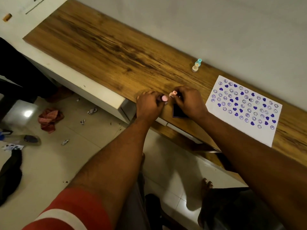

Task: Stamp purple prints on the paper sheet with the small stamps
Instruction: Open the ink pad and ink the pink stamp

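Observation:
A white paper sheet point(244, 110) lies on the wooden table at the right, covered with several purple smiley and heart prints. My left hand point(147, 107) is closed around a small pink stamp point(164, 98) near the table's front edge. Close beside it, my right hand point(187, 102) pinches another small pink stamp point(173, 93). Beneath my right hand a dark purple ink pad point(178, 112) rests on the table, partly hidden by my palm. Two more stamps, one cream point(195, 67) and one teal point(199, 61), stand upright by the wall behind the sheet.
The wooden table point(108, 47) runs along a white wall. On the tiled floor to the left lie a red cloth point(49, 118), paper scraps and dark clothing. A bare foot point(206, 186) shows below the table.

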A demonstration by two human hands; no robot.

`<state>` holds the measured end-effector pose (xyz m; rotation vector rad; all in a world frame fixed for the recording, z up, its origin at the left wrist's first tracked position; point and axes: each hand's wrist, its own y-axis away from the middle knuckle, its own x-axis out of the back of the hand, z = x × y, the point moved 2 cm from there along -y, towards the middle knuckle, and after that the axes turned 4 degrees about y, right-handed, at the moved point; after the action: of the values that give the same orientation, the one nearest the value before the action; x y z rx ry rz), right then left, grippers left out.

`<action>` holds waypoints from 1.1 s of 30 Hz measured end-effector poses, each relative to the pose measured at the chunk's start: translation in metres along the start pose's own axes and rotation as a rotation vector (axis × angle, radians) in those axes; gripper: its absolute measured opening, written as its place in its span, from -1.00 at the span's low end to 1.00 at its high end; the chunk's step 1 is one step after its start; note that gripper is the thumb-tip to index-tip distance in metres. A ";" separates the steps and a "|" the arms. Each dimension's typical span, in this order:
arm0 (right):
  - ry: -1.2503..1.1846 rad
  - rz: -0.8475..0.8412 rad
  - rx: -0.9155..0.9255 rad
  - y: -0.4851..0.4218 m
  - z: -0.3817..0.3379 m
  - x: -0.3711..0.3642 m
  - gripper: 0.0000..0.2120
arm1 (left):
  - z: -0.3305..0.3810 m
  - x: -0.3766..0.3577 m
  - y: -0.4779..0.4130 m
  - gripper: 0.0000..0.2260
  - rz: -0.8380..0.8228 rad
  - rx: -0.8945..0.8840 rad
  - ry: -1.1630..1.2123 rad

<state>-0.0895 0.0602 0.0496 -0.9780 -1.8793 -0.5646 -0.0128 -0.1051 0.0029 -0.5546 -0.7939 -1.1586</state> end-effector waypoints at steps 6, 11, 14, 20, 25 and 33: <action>0.018 0.035 -0.065 0.045 0.031 0.023 -0.71 | 0.001 0.005 0.002 -0.63 -0.040 0.003 0.003; 0.071 -0.025 -0.078 0.066 0.034 0.020 -0.72 | 0.013 0.007 0.003 -0.38 -0.129 -0.134 -0.024; 0.131 -0.048 -0.096 0.067 0.032 0.019 -0.73 | 0.028 -0.006 0.006 -0.21 -0.258 -0.269 -0.222; 0.109 0.184 -0.030 0.054 0.020 0.037 -0.75 | 0.035 -0.021 0.006 -0.31 -0.259 -0.290 -0.319; 0.189 -0.077 -0.131 0.066 0.031 -0.005 -0.67 | 0.033 -0.020 0.007 -0.34 -0.238 -0.260 -0.300; 0.251 -0.057 -0.099 0.064 0.041 -0.001 -0.71 | 0.043 -0.021 0.007 -0.32 -0.245 -0.247 -0.294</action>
<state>-0.0579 0.1258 0.0280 -0.8748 -1.6727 -0.7835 -0.0210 -0.0585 0.0127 -0.8655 -0.9970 -1.4322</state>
